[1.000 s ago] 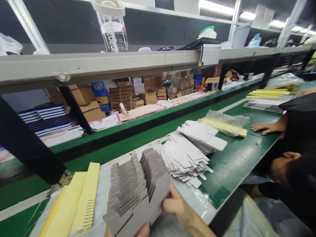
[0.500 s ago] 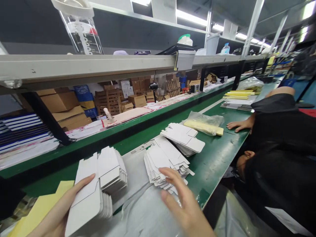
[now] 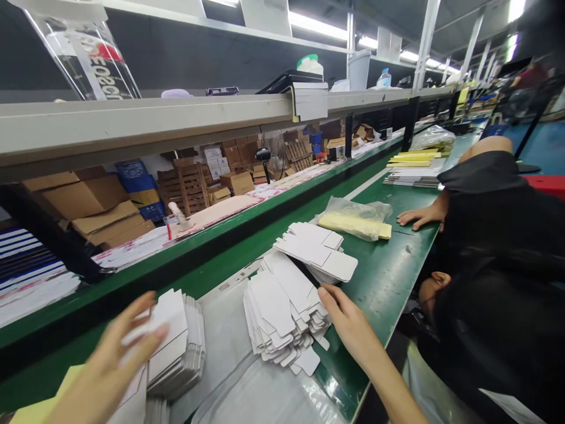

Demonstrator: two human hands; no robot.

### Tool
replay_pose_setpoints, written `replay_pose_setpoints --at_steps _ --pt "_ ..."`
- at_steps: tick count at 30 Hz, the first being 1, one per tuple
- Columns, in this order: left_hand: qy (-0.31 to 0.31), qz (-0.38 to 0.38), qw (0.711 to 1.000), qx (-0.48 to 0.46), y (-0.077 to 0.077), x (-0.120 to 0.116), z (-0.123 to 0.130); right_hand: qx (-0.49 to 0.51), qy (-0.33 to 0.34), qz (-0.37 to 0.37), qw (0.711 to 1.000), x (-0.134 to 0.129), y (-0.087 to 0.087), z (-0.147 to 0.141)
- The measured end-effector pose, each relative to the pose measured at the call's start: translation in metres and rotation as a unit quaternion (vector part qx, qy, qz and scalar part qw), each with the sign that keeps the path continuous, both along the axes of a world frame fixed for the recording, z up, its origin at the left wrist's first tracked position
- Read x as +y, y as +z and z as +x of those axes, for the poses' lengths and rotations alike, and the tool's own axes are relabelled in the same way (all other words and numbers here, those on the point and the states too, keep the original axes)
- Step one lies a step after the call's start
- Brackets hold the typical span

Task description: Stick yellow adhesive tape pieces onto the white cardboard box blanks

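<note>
My left hand [image 3: 110,353] is blurred, with thumb and fingers apart over a stack of flat white cartons [image 3: 176,338] at the lower left. My right hand [image 3: 346,315] is at the right edge of a fanned pile of white cartons [image 3: 276,303], its fingertips touching the edge; the fingers lie close together and what they hold, if anything, is hidden. Behind that pile lies another white carton stack [image 3: 320,250]. A clear plastic sheet [image 3: 265,391] lies under the cartons. Yellow paper [image 3: 44,403] shows beside my left hand.
A person in black [image 3: 498,265] leans at the right, one hand [image 3: 419,218] on the green table [image 3: 388,265]. Bagged yellow strips [image 3: 355,224] lie beyond the cartons. A shelf [image 3: 176,118] crosses above the table.
My left hand has come off the top carton and opened over the stack. My right hand has moved right and forward to the pile's right edge. The view has shifted.
</note>
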State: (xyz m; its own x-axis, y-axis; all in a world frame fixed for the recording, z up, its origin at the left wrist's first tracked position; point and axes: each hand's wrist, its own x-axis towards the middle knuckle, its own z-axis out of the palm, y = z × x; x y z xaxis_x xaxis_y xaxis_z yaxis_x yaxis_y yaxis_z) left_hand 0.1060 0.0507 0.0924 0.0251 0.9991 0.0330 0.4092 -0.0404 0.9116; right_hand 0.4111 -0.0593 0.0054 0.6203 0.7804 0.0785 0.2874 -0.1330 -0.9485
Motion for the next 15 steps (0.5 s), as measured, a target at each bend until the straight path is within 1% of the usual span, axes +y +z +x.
replay_pose_setpoints --at_steps 1,2,4,5,6,8,11,12,15 --pt "-0.055 -0.073 0.994 -0.056 -0.004 -0.007 0.02 0.0 0.005 0.002 1.0 0.002 0.002 0.0" --pt "-0.083 -0.159 0.979 -0.101 -0.009 -0.013 0.04 0.0 0.01 0.003 1.0 0.003 0.003 0.0" --pt "-0.1 -0.292 0.94 -0.146 -0.022 -0.021 0.075 0.0 0.017 0.003 1.0 0.005 0.004 0.0" --pt "-0.11 -0.332 0.923 -0.159 -0.027 -0.022 0.09 -0.001 0.023 0.003 1.0 0.005 0.005 -0.001" --pt "-0.12 -0.344 0.916 -0.168 -0.03 -0.022 0.101 -0.006 0.033 0.0 0.999 0.005 0.005 -0.003" --pt "-0.155 -0.351 0.905 -0.184 -0.031 -0.021 0.116 -0.023 0.05 -0.013 0.998 0.005 0.005 -0.009" --pt "-0.191 -0.347 0.9 -0.184 -0.026 -0.019 0.125 -0.043 0.054 -0.03 0.997 0.003 0.007 -0.02" --pt "-0.191 -0.346 0.901 -0.177 -0.024 -0.019 0.125 -0.043 0.054 -0.032 0.997 0.002 0.008 -0.023" --pt "-0.157 -0.346 0.913 -0.148 -0.022 -0.021 0.124 -0.038 0.068 -0.025 0.997 -0.002 0.01 -0.027"
